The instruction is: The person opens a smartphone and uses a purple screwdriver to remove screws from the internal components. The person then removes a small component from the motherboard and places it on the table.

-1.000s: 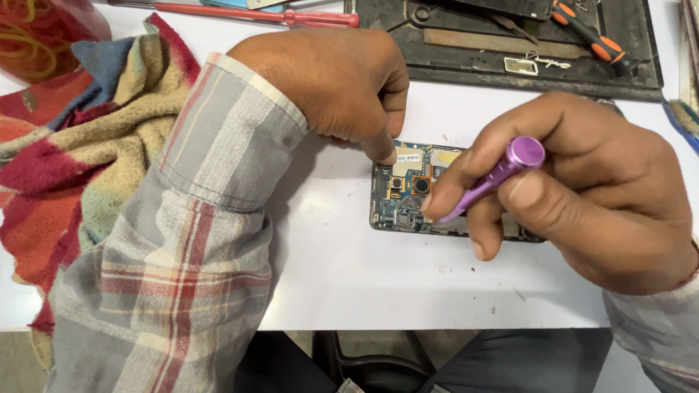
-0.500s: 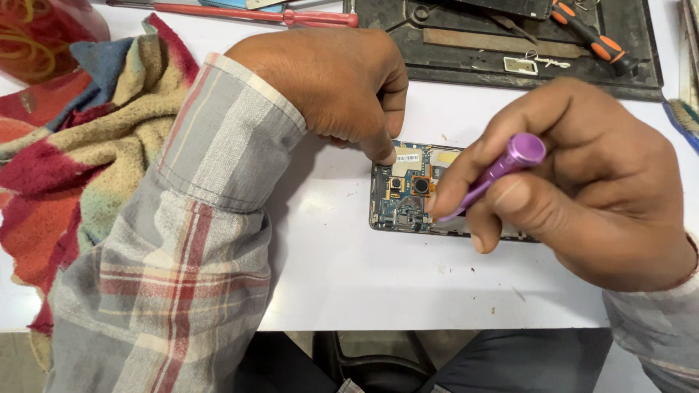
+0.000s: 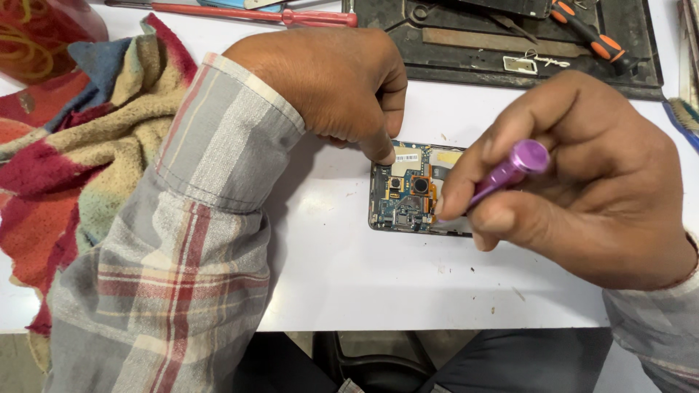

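From the head camera I see my left hand (image 3: 331, 84) pressing its fingertips (image 3: 380, 151) on the top edge of an opened phone (image 3: 409, 189), which lies flat on the white bench (image 3: 349, 276) with its blue circuit board and camera lenses showing. That hand's grip is curled together, pinning the phone rather than clamped around it. My right hand (image 3: 582, 182) covers the phone's right part, its grip clamped on a purple screwdriver (image 3: 506, 175) tilted down toward the board; the tip is hidden behind my fingers. A striped towel (image 3: 80, 167) is bunched at the left, partly under my plaid sleeve (image 3: 182, 247). At the top, a dark tray (image 3: 510, 62) holds a metal strip, a small tag and an orange-handled tool (image 3: 590, 33). A red screwdriver (image 3: 255, 13) lies beside it.
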Demonstrator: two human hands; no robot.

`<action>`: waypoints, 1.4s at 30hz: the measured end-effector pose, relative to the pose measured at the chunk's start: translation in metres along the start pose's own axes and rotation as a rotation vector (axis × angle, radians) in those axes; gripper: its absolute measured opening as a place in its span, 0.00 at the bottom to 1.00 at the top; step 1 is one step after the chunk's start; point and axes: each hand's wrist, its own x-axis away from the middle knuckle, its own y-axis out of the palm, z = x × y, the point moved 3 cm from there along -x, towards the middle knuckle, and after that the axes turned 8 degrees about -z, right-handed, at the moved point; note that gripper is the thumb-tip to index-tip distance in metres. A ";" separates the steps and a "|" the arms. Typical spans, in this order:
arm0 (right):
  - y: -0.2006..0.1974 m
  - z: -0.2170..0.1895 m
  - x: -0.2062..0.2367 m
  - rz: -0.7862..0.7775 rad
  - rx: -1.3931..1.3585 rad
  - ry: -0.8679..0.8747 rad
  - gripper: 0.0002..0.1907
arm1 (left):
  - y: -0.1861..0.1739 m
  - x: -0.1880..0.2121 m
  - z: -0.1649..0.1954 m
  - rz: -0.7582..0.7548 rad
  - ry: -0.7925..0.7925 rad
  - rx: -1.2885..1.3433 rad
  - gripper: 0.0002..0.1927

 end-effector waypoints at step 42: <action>-0.050 0.020 0.014 0.368 -0.006 -0.262 0.11 | -0.003 -0.005 0.025 0.071 0.570 0.246 0.05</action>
